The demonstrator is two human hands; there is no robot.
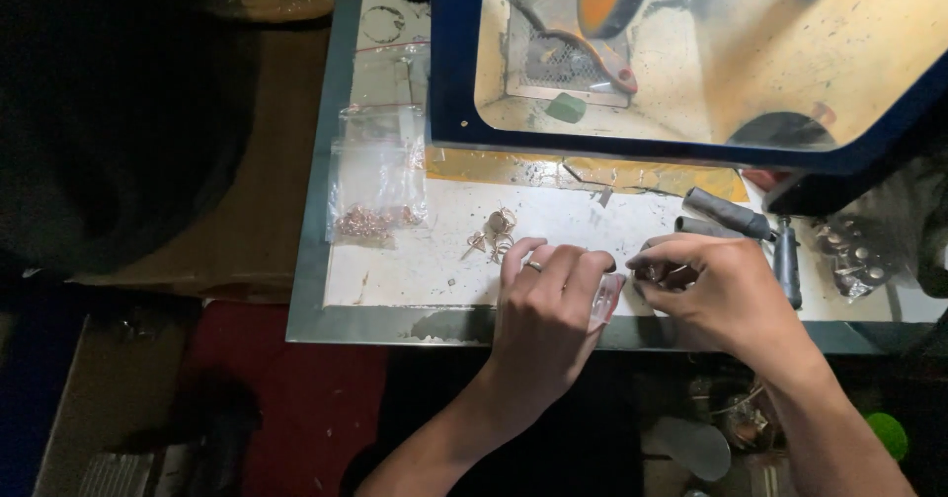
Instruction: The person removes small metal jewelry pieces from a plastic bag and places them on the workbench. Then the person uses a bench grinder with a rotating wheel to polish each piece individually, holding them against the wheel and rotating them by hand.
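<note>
From the head camera, your two hands meet at the near edge of the white surface (415, 260). Your left hand (548, 305) is curled, its grip closed on a small clear plastic bag (604, 300) that peeks out on its right side, the bag's long axis running roughly toward and away from you. Your right hand (706, 285) sits just to the right of it, thumb and fingertips pinched narrow on a small metal piece (654, 273), too small to identify; that piece lies just right of the bag's mouth, nearly touching it. A loose cluster of small rings (494, 230), several but too tangled to count, lies just beyond your left hand, which is the nearer one. Farther left lie two clear bags (377, 176), the front one holding copper-coloured pieces. Beyond your right hand lies one grey-handled tool (729, 213).
</note>
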